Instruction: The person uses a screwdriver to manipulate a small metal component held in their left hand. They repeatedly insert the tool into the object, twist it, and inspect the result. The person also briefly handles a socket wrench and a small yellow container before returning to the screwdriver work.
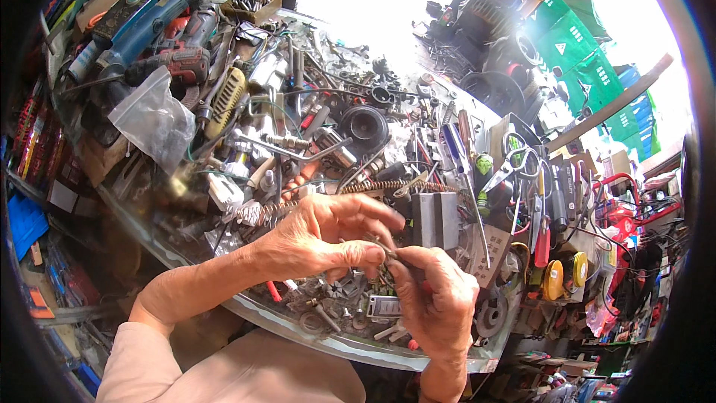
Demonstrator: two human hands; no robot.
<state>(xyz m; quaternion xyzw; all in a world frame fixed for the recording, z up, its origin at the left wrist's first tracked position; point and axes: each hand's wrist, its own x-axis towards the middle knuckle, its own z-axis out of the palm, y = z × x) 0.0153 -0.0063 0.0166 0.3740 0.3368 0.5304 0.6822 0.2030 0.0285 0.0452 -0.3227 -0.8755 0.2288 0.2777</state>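
Observation:
My left hand (339, 235) reaches in from the left over the near part of a cluttered bench. Its thumb and index finger pinch a small dark piece (388, 253), while its other fingers are curled and slightly blurred. Close against it, my right hand (436, 291) grips the same small piece from the right between thumb and forefinger. The piece is mostly hidden by the fingertips, so its kind cannot be made out. Beneath the hands lie loose metal parts and a small grey rectangular plate (383, 307). Just beyond them stands a grey metal block (435, 220).
The bench is heaped with tools: a red cordless drill (170, 66), a clear plastic bag (155, 116), a round black part (365, 128), a long screwdriver (468, 172) and scissors (513, 166). Yellow tape rolls (553, 279) hang at the right. A glass edge (321, 339) runs along the near side.

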